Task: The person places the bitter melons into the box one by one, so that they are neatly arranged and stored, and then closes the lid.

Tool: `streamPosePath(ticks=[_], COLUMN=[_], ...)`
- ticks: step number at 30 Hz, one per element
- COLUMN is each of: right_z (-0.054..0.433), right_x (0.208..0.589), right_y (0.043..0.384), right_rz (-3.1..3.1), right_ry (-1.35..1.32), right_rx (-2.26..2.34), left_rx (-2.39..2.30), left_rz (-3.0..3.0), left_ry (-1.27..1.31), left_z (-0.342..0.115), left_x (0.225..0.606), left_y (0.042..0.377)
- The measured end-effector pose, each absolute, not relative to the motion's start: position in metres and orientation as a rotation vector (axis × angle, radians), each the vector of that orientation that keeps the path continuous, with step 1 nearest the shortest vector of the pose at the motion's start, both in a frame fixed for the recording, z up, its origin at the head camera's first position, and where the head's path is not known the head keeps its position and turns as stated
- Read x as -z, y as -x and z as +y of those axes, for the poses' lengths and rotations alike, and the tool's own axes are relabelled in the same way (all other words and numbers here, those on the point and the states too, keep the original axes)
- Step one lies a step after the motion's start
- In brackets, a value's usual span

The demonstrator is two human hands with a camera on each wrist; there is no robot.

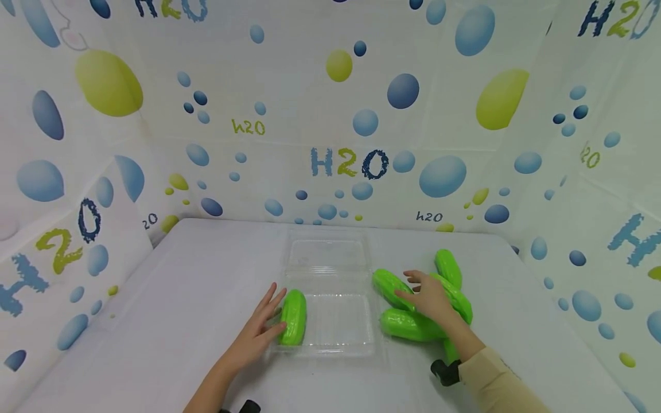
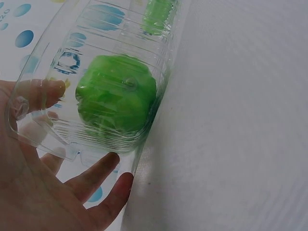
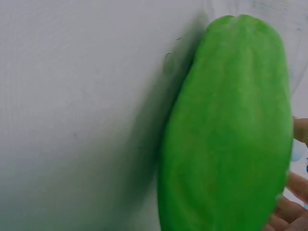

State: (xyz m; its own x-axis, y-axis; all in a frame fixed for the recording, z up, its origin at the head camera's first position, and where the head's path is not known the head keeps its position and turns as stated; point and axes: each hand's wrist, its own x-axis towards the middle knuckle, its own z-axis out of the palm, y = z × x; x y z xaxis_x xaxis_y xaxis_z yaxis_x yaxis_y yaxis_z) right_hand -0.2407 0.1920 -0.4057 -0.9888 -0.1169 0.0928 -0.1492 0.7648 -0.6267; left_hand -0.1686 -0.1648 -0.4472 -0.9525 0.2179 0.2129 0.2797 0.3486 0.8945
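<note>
While one green cucumber-like piece (image 1: 294, 318) lies lengthwise along the left side of the clear container's base, the left hand (image 1: 255, 332) is at that container (image 1: 330, 350), its fingers spread and nearly straight beside the left wall. They curl round nothing; the left wrist view shows two fingertips just below the plastic. The lid (image 1: 326, 256) is folded open and lies flat beyond the base on the white desk (image 1: 196, 298).

To the right of the container, more green pieces of the same kind lie crossed in a loose heap (image 1: 413, 325), one of them reaching farther back than the rest. Above the heap's left side is the right hand (image 1: 431, 295), its thumb and fingers parted and slightly bent over the upper left piece (image 1: 388, 282); whether they touch it, I cannot tell. A beige sleeve (image 1: 498, 381) covers the right forearm, with a black device (image 1: 445, 373) near the wrist. Behind the desk hangs a white sheet (image 1: 294, 74) printed with blue and yellow-green drops and "H2O" lettering.
</note>
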Motion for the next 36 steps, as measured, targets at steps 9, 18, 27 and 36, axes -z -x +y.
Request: streamPosePath(ticks=[9, 18, 27, 36], right_z=[0.191, 0.194, 0.199, 0.2], right_x=[0.415, 0.422, 0.419, 0.408], right_y=[0.241, 0.24, 0.245, 0.245], right_rz=[-2.937, -2.962, -2.942, -2.913], right_ry=[-0.216, -0.175, -0.145, -0.15], right_rx=[-1.013, -0.982, -0.977, -1.004], left_rx=[1.705, 1.726, 1.726, 1.743], left_rz=[-2.543, -2.55, -2.548, -2.538], left_ry=[0.454, 0.451, 0.442, 0.448], left_z=[-0.165, -0.162, -0.162, -0.164], left_x=[0.446, 0.447, 0.444, 0.445], left_y=[0.167, 0.166, 0.167, 0.167])
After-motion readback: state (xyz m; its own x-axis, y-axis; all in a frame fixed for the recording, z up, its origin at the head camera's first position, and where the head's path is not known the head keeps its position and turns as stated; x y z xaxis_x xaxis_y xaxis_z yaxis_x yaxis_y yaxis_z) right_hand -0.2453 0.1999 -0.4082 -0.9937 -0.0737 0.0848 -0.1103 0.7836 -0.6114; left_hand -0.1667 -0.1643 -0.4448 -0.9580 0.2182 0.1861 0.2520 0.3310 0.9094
